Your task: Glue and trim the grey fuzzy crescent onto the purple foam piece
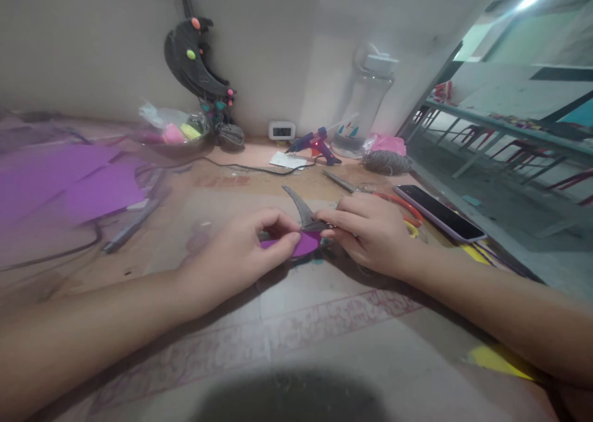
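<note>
Your left grip (241, 258) is pinched on the purple piece (304, 244) in the middle of the frame, thumb on top and fingertips curled near its upper edge, which likely keeps the thin sheet from twisting. Your right grip (370, 233) is closed around a slim dark tool (315, 226), its tip pointing left to meet your left fingertips; your fingers cover most of it, so you can't tell for certain what kind it is. Holding the two so close together probably gives you finer control. The grey curved strip (300, 206) rises just behind the tool; whether it is joined to the purple piece can't be told.

Both your forearms come in low over the bench (222, 190), which seems to steady your wrists. The scissors (340, 181) lie just behind your right grip, blades toward the upper middle, well placed for an easy reach. The glue gun (319, 145) sits at the back with its nozzle near a white paper (288, 160), perhaps to catch drips. The phone (440, 213) lies at the right edge, beyond your working hand, while loose purple sheets (104, 181) fill the left, apart from the work.
</note>
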{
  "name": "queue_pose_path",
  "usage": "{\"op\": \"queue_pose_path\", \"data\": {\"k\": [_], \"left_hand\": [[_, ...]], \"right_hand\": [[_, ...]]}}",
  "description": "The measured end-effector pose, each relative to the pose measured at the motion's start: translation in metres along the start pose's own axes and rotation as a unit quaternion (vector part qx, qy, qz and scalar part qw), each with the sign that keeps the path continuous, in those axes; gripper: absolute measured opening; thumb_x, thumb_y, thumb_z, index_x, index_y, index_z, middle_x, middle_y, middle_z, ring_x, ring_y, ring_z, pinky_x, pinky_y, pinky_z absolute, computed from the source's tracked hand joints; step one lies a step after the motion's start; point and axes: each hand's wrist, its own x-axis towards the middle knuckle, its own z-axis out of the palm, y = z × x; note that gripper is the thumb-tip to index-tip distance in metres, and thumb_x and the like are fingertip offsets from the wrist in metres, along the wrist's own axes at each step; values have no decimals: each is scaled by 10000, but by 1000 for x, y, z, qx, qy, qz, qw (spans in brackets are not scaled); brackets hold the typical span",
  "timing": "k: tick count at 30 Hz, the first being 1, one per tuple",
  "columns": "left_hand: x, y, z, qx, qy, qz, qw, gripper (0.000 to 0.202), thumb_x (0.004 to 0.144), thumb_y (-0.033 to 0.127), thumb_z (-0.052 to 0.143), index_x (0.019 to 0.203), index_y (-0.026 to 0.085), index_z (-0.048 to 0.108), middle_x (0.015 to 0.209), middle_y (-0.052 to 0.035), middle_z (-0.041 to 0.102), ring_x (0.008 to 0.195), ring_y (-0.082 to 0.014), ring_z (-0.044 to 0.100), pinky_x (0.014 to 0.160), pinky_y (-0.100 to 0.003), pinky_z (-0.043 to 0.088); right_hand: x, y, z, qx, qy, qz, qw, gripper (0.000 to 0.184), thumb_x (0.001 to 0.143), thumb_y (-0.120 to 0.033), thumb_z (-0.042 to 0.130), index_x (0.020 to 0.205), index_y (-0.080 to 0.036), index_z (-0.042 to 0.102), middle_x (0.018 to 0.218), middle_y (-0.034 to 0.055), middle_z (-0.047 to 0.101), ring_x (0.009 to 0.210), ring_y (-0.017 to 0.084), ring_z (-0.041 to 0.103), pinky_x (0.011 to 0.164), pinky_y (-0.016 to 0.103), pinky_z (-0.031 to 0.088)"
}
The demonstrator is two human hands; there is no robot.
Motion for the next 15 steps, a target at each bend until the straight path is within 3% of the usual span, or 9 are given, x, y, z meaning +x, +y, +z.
{"op": "queue_pose_path", "data": {"k": [7, 11, 15], "left_hand": [[-1, -1, 0, -15, -11, -15, 1000, 135, 872, 290, 551, 820, 227, 658, 726, 53, 689, 645, -108, 603, 590, -188, 452], [1, -1, -2, -35, -22, -27, 999, 152, 877, 300, 538, 843, 220, 663, 728, 38, 690, 650, -128, 615, 592, -213, 460], [2, -1, -2, -35, -9, -22, 999, 144, 872, 286, 539, 853, 221, 666, 750, 39, 696, 675, -125, 613, 627, -210, 466]], "right_hand": [[0, -1, 1, 32, 1, 22, 999, 231, 948, -290, 524, 1018, -159, 701, 685, 28, 585, 630, 149, 483, 602, 284, 354], [-2, 0, 2, 124, 2, 150, 981, 272, 934, -391, 537, 1057, -170, 638, 800, 41, 640, 702, 154, 561, 648, 279, 426], [1, -2, 4, 254, 29, 303, 918, 295, 852, -413, 629, 1028, -179, 596, 867, 34, 658, 768, 159, 613, 668, 269, 478]]}}
